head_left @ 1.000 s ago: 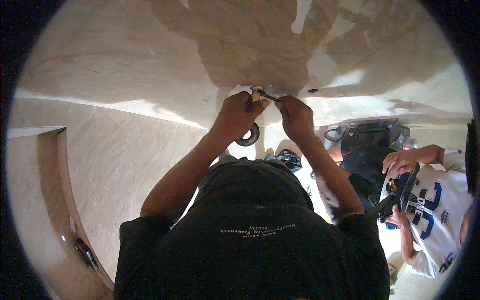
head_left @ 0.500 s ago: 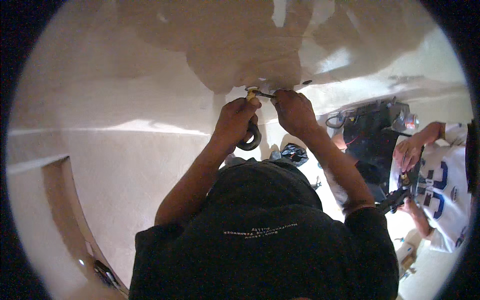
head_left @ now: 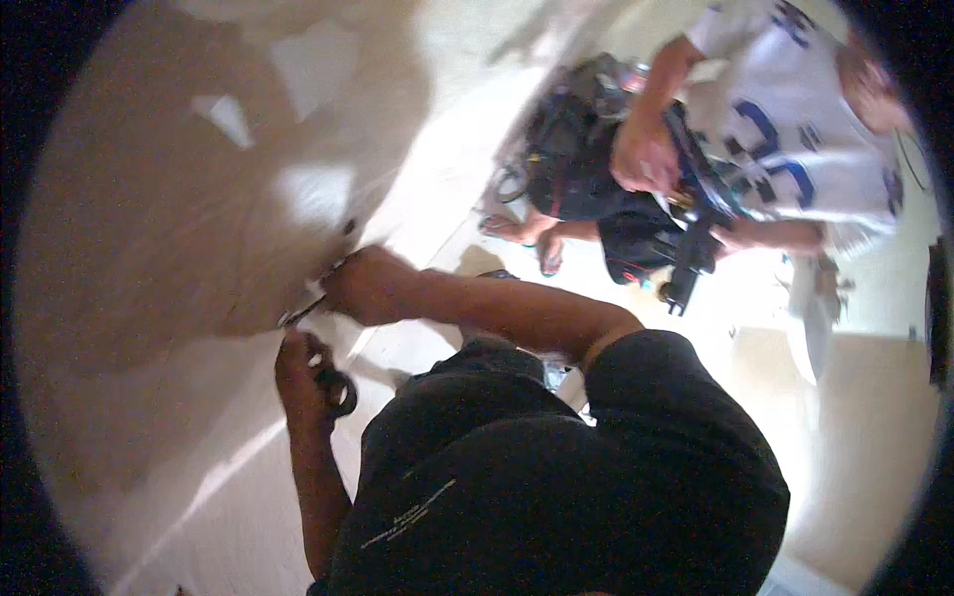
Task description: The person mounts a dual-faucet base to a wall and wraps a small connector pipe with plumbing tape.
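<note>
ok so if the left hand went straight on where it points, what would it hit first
Probably the slim metallic piece by the wall, just beyond the left hand; blur leaves depth unclear.

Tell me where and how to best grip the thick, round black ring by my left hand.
Probably pinch the free rim of the thick, round black ring, material unclear, coming from your right. That curved edge stands out past your left hand, which crowds its other side, and the open centre may admit a fingertip.

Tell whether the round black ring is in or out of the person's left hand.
In: the black ring juts from the left hand; blur hides the exact grip.
</note>
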